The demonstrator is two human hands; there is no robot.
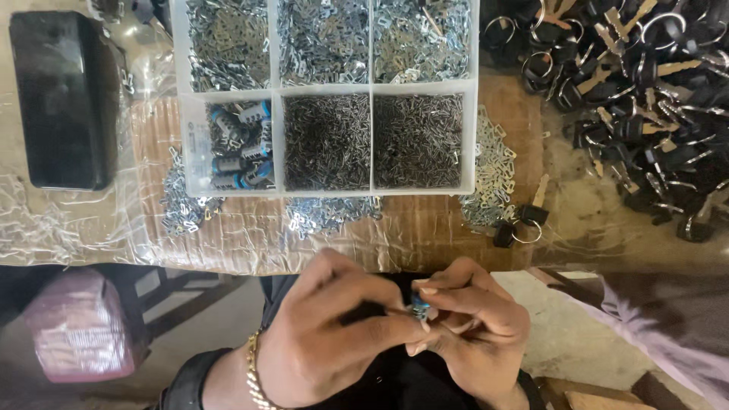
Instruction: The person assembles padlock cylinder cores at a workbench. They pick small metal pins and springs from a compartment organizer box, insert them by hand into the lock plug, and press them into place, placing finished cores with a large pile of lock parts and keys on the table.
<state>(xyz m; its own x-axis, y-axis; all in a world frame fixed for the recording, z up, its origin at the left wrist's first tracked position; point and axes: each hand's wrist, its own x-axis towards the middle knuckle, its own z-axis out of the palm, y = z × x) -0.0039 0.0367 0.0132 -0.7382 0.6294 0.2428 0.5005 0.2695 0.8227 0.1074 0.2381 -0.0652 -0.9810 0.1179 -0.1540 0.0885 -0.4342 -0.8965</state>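
Observation:
My left hand (334, 334) and my right hand (474, 326) meet just below the table edge, fingertips pinched together on a small lock cylinder (419, 307) with a blue end. Most of the cylinder is hidden by my fingers. A gold chain bracelet (254, 372) sits on my left wrist. Just beyond my hands stands a white compartment tray (277, 137). Its near-left cell holds similar blue-ended cylinders (239, 144), and the other cells hold small metal pins and plates.
Loose metal plates (490, 171) spill around the tray on the plastic-covered cardboard. A key pair on a ring (524, 220) lies near the edge. A heap of black-headed keys (638, 91) fills the far right. A black box (64, 99) lies far left, a pink wrapped bundle (80, 326) below.

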